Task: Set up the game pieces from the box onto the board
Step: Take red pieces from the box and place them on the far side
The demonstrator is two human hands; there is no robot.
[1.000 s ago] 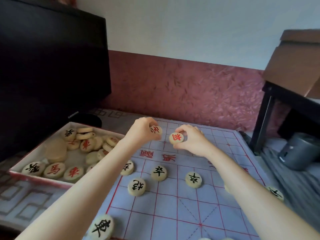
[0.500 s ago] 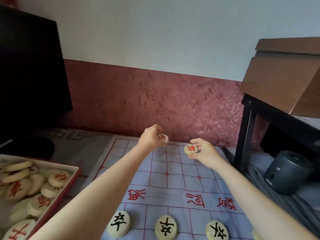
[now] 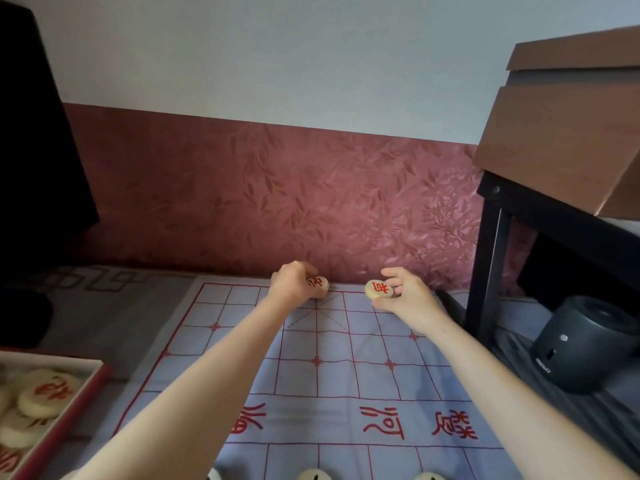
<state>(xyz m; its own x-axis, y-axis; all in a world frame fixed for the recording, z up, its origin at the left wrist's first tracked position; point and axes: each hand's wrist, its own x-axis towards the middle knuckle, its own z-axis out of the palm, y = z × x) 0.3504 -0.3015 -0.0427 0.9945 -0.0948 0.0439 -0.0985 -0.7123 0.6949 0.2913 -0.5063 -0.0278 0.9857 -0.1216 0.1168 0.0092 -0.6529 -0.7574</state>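
A pale blue cloth board (image 3: pixel 346 375) with red grid lines lies before me. At its far edge my left hand (image 3: pixel 292 284) grips a round cream piece with a red character (image 3: pixel 318 285), low over the back row. My right hand (image 3: pixel 405 296) pinches a second red-marked piece (image 3: pixel 379 290) a little to the right, also near the back row. The box (image 3: pixel 69 403) at the lower left holds several cream pieces, some with red characters. The tops of pieces (image 3: pixel 313 474) show at the bottom edge of the board.
A dark red wall panel (image 3: pixel 259 195) runs just behind the board. A black table leg (image 3: pixel 485 265) and a brown box on top stand at the right, with a dark cylindrical device (image 3: pixel 585 344) on the floor beside it. A black object fills the far left.
Both hands have carried their pieces farther away, from mid-board to the board's far row, and lowered them. My view has tilted up, so the box and the near pieces slid down and left.
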